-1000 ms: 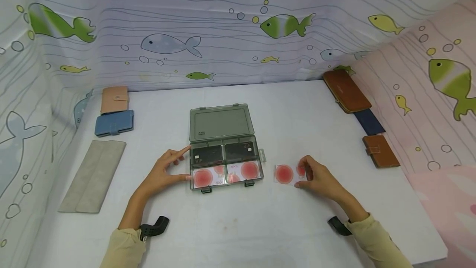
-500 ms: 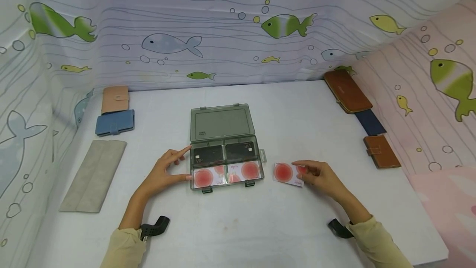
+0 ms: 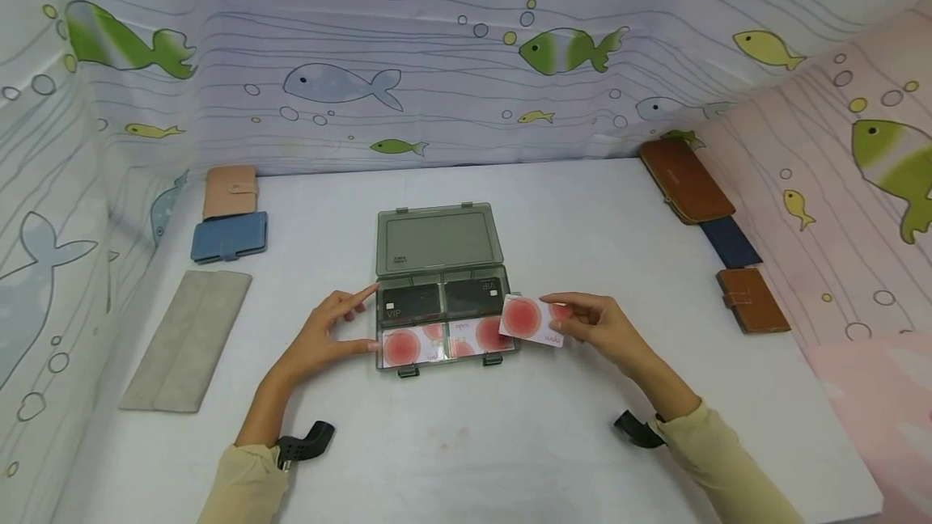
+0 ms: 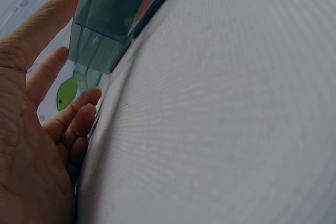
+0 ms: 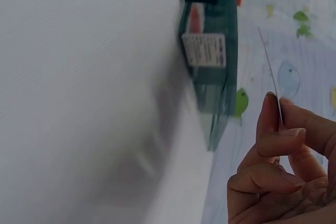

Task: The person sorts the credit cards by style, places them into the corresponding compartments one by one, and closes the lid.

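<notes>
A translucent grey-green plastic box (image 3: 440, 241) lies with its lid folded back. Its two far compartments hold black VIP cards (image 3: 412, 307); white cards with red circles (image 3: 403, 348) fill the two near ones. With thumb and index finger spread, my left hand (image 3: 324, 335) touches the box's left side. My right hand (image 3: 606, 333) pinches another white card with red circles (image 3: 523, 319) by its right end. That card overlaps the box's right front corner in the head view. Edge-on in the right wrist view, the card shows as a thin line between thumb and fingers.
At the left of the white table lie a tan wallet (image 3: 230, 192), a blue wallet (image 3: 229, 237) and a long grey pouch (image 3: 187, 340). Along the right side are a large brown wallet (image 3: 687, 180), a dark blue flat piece (image 3: 730, 241) and a small brown wallet (image 3: 753, 301).
My right hand has lifted the card from the table and carried it left, up to the box's right edge. My left hand has stayed at the box's left side.
</notes>
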The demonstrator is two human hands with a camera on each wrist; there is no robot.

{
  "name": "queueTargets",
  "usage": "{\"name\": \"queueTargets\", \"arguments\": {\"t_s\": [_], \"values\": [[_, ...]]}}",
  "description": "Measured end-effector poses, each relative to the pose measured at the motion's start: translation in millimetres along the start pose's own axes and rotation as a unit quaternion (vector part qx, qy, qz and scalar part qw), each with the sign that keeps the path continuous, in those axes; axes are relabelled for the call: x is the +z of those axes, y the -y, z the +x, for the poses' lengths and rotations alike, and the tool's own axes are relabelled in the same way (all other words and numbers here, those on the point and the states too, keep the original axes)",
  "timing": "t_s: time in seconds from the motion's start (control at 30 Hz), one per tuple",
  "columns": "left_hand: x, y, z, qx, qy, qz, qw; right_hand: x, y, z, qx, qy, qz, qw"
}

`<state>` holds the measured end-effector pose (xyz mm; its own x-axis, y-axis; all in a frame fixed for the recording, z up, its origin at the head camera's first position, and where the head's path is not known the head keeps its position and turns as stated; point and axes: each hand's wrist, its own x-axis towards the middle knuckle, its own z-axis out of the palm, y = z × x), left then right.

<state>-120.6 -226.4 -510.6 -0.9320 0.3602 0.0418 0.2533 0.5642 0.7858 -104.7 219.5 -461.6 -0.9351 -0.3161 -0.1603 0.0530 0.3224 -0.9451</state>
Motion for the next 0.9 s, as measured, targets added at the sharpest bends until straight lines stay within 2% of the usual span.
{"name": "queueTargets", "arguments": {"t_s": [0.3,0.5,0.73,0.9], "values": [[-1.1,0.6,-0.3,0.002,-0.002,0.007,1.0000,48,29,28,-0.023,0.054,-0.002,0.998],[-1.6,-1.1,0.2,0.001,-0.001,0.008,1.0000,80,39,41,-0.030,0.077,0.026,0.996],[-2.7,-1.1,0.2,0.006,-0.001,0.012,0.9999,109,44,51,-0.017,0.066,0.021,0.997],[-2.6,-0.8,0.3,0.002,-0.001,0.009,1.0000,124,47,55,-0.023,0.050,0.003,0.999]]}}
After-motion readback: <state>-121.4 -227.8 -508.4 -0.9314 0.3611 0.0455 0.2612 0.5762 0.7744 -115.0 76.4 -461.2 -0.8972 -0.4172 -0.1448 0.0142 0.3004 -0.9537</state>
